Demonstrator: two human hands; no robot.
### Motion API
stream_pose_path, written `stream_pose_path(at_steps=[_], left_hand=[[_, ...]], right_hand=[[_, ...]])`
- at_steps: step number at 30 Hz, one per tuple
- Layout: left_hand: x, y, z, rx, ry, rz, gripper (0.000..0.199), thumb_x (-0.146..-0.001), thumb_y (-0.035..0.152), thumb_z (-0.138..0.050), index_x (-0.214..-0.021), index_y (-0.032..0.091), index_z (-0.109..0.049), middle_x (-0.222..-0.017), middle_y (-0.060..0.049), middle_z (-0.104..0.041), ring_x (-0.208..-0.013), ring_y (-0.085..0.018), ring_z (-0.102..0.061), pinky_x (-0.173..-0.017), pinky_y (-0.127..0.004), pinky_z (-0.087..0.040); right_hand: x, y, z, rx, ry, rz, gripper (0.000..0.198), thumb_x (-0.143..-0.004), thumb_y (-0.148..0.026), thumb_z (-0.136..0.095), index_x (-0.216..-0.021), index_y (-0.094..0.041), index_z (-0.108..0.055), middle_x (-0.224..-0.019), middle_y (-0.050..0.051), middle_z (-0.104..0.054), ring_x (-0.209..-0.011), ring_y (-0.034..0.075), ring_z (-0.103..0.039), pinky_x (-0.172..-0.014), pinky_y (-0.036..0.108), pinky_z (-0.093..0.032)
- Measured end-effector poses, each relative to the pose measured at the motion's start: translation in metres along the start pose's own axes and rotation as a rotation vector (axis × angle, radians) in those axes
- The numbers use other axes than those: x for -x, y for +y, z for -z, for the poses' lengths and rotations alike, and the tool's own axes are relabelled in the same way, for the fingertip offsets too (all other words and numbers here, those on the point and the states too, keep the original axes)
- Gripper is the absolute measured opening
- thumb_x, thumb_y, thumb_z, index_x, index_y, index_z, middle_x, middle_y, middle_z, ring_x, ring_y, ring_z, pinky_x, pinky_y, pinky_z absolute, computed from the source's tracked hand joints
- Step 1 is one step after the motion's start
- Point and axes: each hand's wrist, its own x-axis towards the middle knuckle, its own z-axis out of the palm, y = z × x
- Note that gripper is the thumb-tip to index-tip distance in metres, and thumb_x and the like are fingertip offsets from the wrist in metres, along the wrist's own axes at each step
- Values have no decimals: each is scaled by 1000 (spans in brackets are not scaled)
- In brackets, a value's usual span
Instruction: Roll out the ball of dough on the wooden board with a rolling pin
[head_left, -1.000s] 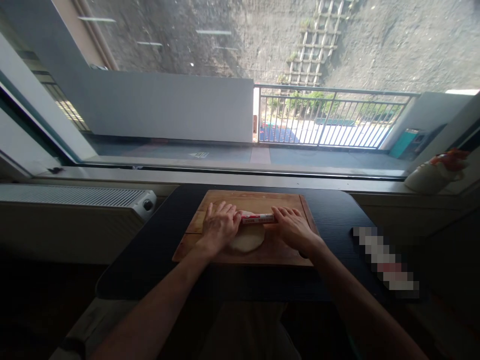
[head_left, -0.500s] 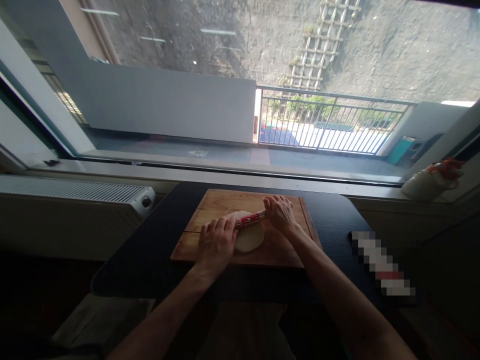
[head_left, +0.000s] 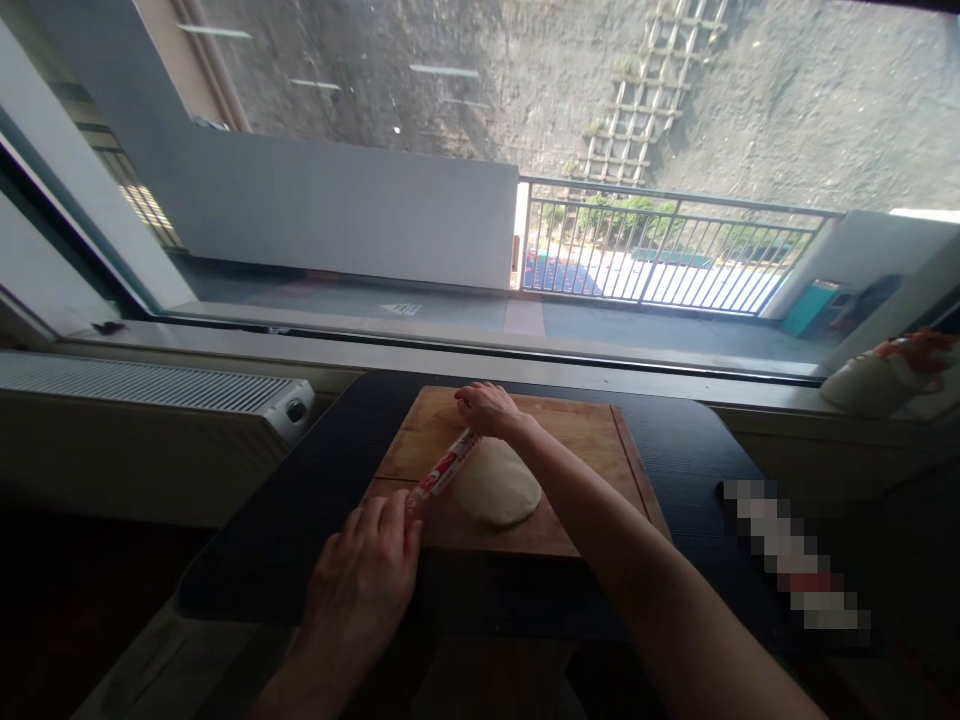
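White radiator: stands far left. My left hand: curls round the near end of a red-and-white printed cylindrical roller [head_left: 444, 468]. My right hand [head_left: 487, 408]: grips its far end. Pale, round, flattened dough [head_left: 499, 490]: lies beside the roller on a brown rectangular wooden board [head_left: 581, 430].

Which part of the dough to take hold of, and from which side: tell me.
Probably the near rim of the dough, coming in low from the near side: it lies low and round on the board, while the printed stick slants along its left edge.
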Motion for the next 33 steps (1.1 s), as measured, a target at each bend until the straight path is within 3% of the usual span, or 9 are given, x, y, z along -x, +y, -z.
stream_pose_path(at_steps=[3, 6, 12, 16, 21, 25, 28, 30, 33], left_hand=[[-5, 10, 5, 45, 14, -32, 39, -90, 33, -33, -120, 17, -52, -106, -11, -61, -96, -26, -56, -72, -38, -44], [-19, 12, 6, 94, 32, -78, 43, -91, 35, -32, -127, 18, -49, -114, -11, -60, -102, -28, -55, -78, -42, -43], [-82, 11, -17, 281, 72, -179, 44, -93, 35, -30, -127, 16, -50, -129, -9, -54, -120, -24, -45, -107, -44, -20], [-108, 23, -24, 304, 42, -186, 39, -93, 38, -29, -114, 23, -58, -118, -4, -62, -113, -23, -51, -107, -46, -20], [-95, 41, -20, 296, 35, -148, 41, -94, 41, -25, -107, 24, -60, -103, -7, -67, -101, -25, -56, -98, -50, -27], [-102, 49, -18, 313, 8, -180, 41, -94, 38, -25, -101, 24, -62, -107, -6, -64, -108, -24, -50, -103, -51, -19], [-120, 57, -18, 335, -55, -242, 38, -93, 35, -29, -94, 25, -65, -109, -5, -63, -115, -24, -44, -103, -49, -22], [-128, 63, -16, 342, -97, -256, 36, -91, 34, -32, -90, 24, -66, -109, -7, -63, -116, -26, -43, -100, -50, -26], [-124, 72, -12, 334, -129, -207, 38, -91, 36, -33, -88, 22, -67, -106, -11, -63, -112, -30, -43, -97, -59, -25]], right_hand=[[20, 7, 4, -14, 5, 44, 33, -96, -32, -31, -109, -26, -61, -116, 1, -62, -111, 15, -52, -95, 28, -34], [70, 15, 7, -19, 44, 35, 36, -97, -28, -28, -106, -24, -62, -116, 0, -62, -118, 14, -46, -104, 32, -24], [179, -3, -14, -56, 363, -95, 39, -95, -21, -30, -130, -18, -45, -135, 5, -48, -125, 16, -37, -108, 34, -23], [167, 7, -17, -79, 376, -142, 37, -96, -25, -30, -125, -17, -50, -123, 7, -56, -115, 19, -46, -102, 35, -31], [133, 41, -7, -106, 333, -83, 34, -96, -24, -30, -106, -17, -62, -109, 5, -63, -112, 18, -48, -101, 34, -33], [174, 13, -26, -131, 396, -92, 40, -93, -19, -34, -132, -16, -43, -126, 7, -53, -114, 20, -43, -98, 36, -38], [208, -21, -39, -125, 445, -128, 55, -90, -11, -35, -143, -19, -25, -138, 8, -42, -118, 23, -38, -98, 41, -37], [214, -28, -38, -122, 453, -132, 56, -90, -10, -35, -143, -23, -25, -136, 7, -43, -117, 23, -40, -96, 41, -37], [203, -9, -24, -132, 417, -90, 44, -93, -17, -36, -136, -26, -38, -122, 4, -55, -105, 21, -47, -92, 38, -40]])
